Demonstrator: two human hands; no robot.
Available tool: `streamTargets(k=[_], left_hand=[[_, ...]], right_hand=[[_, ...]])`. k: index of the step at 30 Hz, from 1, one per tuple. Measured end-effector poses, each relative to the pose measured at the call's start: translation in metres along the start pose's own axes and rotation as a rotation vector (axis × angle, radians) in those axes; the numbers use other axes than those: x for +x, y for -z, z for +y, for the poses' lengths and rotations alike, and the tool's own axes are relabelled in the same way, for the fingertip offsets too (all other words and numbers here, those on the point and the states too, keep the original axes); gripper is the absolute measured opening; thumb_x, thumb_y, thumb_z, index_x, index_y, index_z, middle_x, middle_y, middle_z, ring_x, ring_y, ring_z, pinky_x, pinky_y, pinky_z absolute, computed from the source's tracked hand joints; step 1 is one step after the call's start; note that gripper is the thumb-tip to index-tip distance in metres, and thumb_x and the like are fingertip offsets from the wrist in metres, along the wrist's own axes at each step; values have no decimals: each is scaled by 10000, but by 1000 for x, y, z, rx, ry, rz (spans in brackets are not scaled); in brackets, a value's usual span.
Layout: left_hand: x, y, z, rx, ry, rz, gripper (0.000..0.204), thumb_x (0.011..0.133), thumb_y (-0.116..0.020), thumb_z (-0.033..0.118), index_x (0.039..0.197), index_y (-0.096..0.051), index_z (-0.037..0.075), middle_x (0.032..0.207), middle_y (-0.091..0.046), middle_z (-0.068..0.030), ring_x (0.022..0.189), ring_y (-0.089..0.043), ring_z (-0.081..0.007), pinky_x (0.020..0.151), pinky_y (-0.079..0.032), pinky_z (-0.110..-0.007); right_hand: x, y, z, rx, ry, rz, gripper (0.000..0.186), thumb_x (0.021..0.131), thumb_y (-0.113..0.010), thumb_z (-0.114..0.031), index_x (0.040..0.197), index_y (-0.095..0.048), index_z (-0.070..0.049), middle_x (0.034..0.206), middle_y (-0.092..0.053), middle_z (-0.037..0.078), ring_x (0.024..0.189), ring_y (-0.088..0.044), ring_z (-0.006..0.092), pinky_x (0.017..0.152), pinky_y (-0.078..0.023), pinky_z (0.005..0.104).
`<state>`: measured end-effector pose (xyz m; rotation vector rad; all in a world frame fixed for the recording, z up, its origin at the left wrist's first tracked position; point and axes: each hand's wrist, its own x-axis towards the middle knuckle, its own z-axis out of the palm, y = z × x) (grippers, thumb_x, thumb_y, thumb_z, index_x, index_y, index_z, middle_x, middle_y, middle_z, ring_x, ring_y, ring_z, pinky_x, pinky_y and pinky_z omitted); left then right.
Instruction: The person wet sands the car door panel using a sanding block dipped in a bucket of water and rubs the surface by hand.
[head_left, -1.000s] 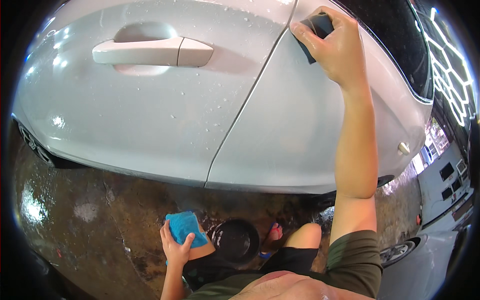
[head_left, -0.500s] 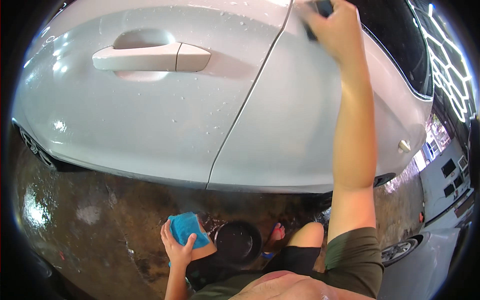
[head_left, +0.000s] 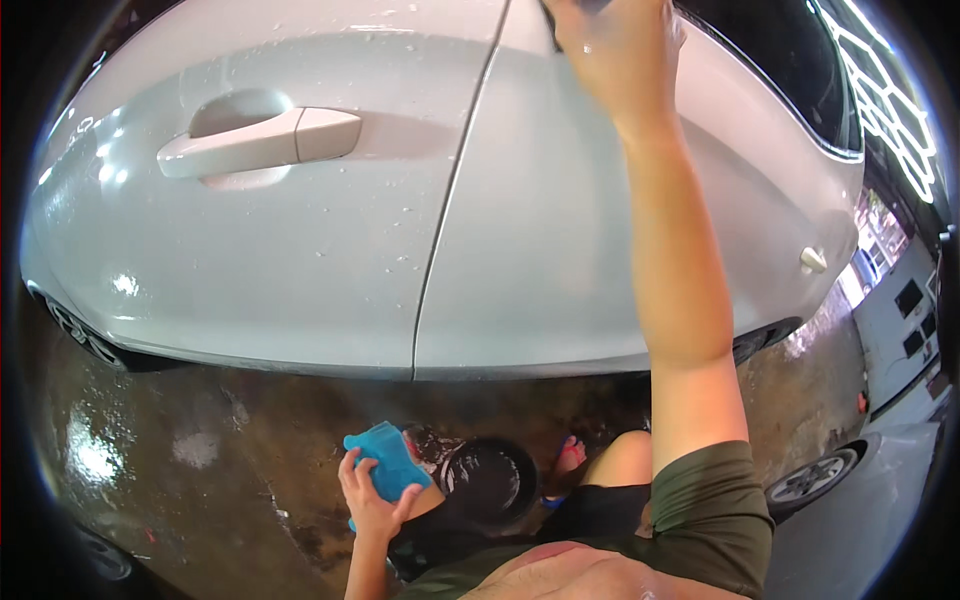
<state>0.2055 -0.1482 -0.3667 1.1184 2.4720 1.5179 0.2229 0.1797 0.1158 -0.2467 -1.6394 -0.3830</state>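
Observation:
My right arm reaches up across the pale car's rear panel [head_left: 530,230]. High on it, right of the door seam, my right hand [head_left: 622,60] is curled around a dark pad [head_left: 594,5], mostly hidden by the fingers and cut off by the top edge. Low down, beside my leg, my left hand [head_left: 374,508] grips a blue cloth [head_left: 388,462], its fingers and thumb around the near side. Water drops dot the front door, whose handle [head_left: 255,142] sits left of the seam.
A round black bucket [head_left: 492,478] with some suds stands on the wet brown floor [head_left: 200,490], between my left hand and my foot. Another car [head_left: 860,500] is at the lower right. Hexagon-shaped lights [head_left: 880,90] shine at the upper right.
The view has shifted, so the door handle and seam sit farther left. My right hand has moved higher and slightly farther from the seam. My left hand still holds the cloth.

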Motion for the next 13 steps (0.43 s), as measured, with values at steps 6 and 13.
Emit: streamTargets(k=[6,13], left_hand=[[2,-5,-10,97,-43,30,336,882,-763,195,1076,-557,13,1317,-571,-263,1201,-563,-449,1009,-463,-512],[49,37,7,-1439,547,276,530,1091,-414,495,1325,-555,42,1337,-625,-165,1210,-608,-343,1073,-474,-494]], right_hand=[[-147,64,-13,856,-207,-113,156,877,-760,-94,811,-626,-51,752,-641,95,670,-598,194,619,-482,321],[-431,155,-25,678,-936,-1093,212,937,-734,-214,878,-686,-16,848,-706,139,761,-665,244,756,-516,338]])
